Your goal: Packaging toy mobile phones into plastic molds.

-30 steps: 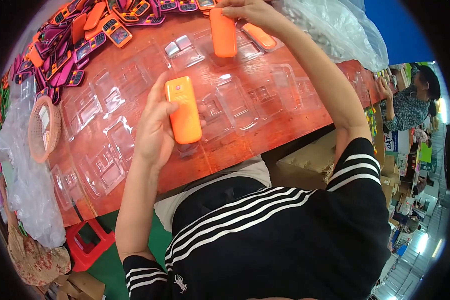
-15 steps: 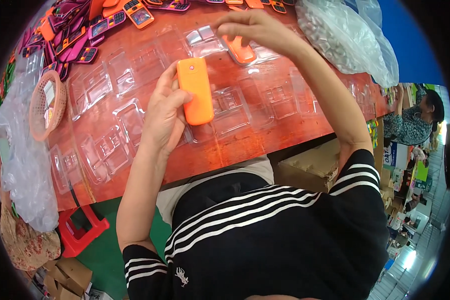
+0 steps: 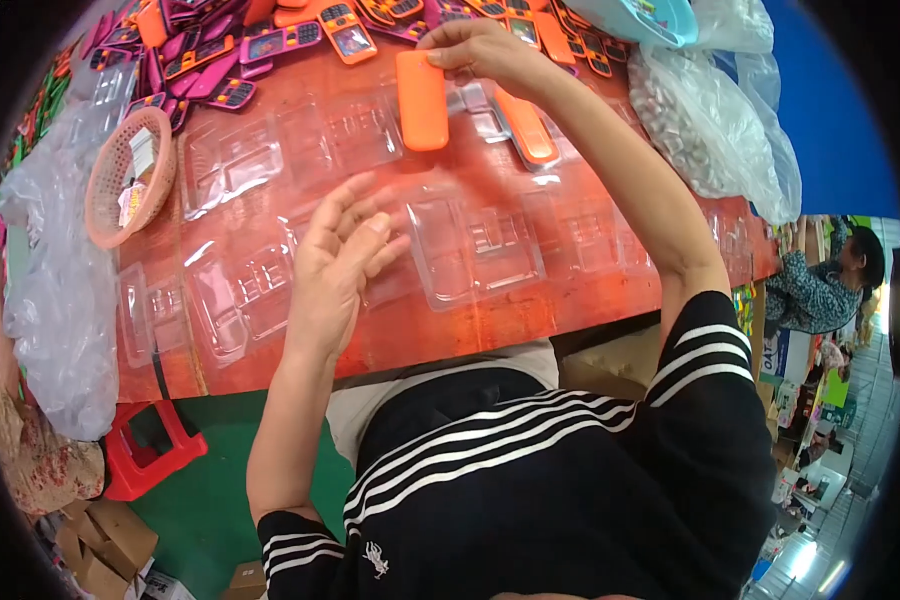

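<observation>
The right hand (image 3: 485, 52) now pinches one end of an orange phone (image 3: 423, 108) toward the far edge of the red table (image 3: 450, 337), near a second orange phone (image 3: 530, 132). The left hand (image 3: 338, 258) held a phone just before; now its fingers are loosely spread, closer to the near edge.

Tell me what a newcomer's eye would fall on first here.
Probably the heap of orange and purple phones along the far side of the red table. Next, perhaps, the orange phone-shaped piece in the right hand, upper middle. The pink basket on the left may follow.
</observation>
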`<state>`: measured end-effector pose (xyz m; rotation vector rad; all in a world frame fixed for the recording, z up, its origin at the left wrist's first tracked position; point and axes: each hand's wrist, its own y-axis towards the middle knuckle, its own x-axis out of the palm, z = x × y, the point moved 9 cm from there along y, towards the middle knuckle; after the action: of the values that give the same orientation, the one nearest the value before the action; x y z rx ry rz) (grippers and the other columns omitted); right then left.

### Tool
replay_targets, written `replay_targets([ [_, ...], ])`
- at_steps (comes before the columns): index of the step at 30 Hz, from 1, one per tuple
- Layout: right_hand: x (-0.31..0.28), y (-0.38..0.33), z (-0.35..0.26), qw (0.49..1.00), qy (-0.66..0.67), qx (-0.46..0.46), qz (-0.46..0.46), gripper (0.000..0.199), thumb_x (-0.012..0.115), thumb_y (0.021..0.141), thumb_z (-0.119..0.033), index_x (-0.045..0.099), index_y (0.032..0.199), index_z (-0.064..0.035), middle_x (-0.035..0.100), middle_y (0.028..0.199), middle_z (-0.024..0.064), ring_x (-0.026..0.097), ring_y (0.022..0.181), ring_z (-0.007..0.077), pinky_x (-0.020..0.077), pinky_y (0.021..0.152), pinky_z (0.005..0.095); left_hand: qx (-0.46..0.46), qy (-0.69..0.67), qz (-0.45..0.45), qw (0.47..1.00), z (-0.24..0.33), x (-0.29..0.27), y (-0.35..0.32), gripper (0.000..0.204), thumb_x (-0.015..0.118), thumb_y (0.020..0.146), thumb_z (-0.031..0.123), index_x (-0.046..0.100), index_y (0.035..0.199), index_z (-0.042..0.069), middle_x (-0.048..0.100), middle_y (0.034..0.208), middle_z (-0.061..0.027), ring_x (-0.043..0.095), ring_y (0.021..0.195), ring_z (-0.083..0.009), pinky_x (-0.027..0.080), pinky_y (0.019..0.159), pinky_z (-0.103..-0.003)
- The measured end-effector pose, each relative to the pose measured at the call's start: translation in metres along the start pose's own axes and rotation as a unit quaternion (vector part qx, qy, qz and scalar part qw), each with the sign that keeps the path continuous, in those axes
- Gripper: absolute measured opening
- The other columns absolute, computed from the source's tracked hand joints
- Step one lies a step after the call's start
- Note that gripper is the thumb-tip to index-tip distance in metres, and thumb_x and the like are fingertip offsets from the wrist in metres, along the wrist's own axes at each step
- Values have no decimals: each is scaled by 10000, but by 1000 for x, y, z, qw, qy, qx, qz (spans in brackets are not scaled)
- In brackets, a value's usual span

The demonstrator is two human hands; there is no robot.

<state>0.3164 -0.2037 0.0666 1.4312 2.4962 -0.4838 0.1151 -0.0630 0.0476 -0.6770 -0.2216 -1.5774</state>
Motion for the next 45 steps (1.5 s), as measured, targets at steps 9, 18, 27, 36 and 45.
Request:
replay_targets([
  [9,4,19,12,993,-117,-4,20,261,637,800,-178,643,1026,-48,643,784,23,588,663,74,484,583,232,24,96,23,995,33,-30,20,348,516,883,124,455,1198,-10,531,1100,-125,589,911,-190,533,715,-303],
  [18,11,57,-32,778,-593,-169,122,171,532,788,-171,659,834,-65,657,828,116,646,738,283,517,628,402,459,721,111,506,134,-40,139,303,598,795,170,544,1073,64,575,992,-127,547,905,-303,463,758,-382],
  [27,25,75,-26,708,-680,-174,84,112,543,740,-131,643,744,-81,656,765,103,652,692,268,512,555,380,314,887,64,332,129,-48,233,223,590,753,203,538,932,80,579,892,-108,586,840,-280,482,699,-413],
  [36,-17,37,-59,787,-568,-138,199,289,459,754,-284,636,911,-118,647,786,118,630,729,296,492,636,428,311,714,264,569,230,-85,176,441,621,721,233,520,1110,50,622,920,-201,585,899,-370,460,770,-437],
  [45,-41,27,-20,982,-11,-43,183,335,445,855,-302,545,985,-9,601,814,106,607,620,176,475,526,299,105,808,44,578,153,-99,199,639,807,533,270,511,1034,5,603,997,-205,574,964,-345,465,802,-405],
])
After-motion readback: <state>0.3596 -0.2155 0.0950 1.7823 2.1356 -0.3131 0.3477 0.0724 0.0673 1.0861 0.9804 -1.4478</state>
